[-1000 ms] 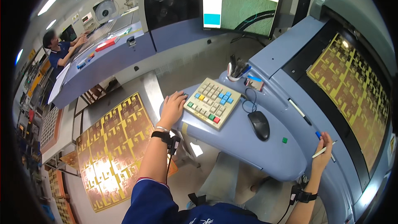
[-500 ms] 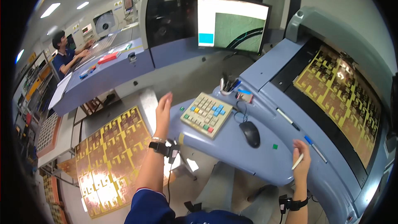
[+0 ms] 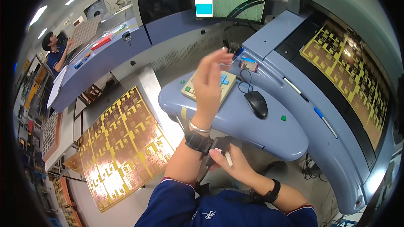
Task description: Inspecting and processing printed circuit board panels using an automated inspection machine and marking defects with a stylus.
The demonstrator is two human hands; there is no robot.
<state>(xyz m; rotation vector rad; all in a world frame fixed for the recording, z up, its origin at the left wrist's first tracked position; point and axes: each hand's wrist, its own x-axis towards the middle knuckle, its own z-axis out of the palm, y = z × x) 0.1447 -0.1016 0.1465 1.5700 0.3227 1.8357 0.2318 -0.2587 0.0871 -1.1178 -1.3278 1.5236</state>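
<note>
My left hand [image 3: 207, 80] is raised over the beige keypad [image 3: 229, 85] with its fingers stretched out, holding nothing and covering much of the keys. A silver bangle [image 3: 199, 128] and a black strap [image 3: 194, 141] circle my left wrist. My right hand [image 3: 236, 164] reaches across to that wrist, its thumb and fingers closed on the small black device [image 3: 215, 151] fixed to the strap. A white pen-like stick [image 3: 228, 158] is also in my right hand, partly hidden by the fingers. Another black band [image 3: 273, 191] is on my right wrist.
A black mouse [image 3: 256, 104] and a green tab [image 3: 283, 118] lie on the blue-grey console shelf [image 3: 277, 138]. Behind stands a monitor [image 3: 240, 0]. Patterned copper-yellow panels lie on the left [image 3: 122, 143] and inside the machine at right [image 3: 347, 80]. A co-worker [image 3: 57, 52] handles a gridded panel.
My left hand has swung right, over the keypad. My right hand has left the console's right side and come to my left wrist. The view has shifted, and the co-worker's gridded panel is raised.
</note>
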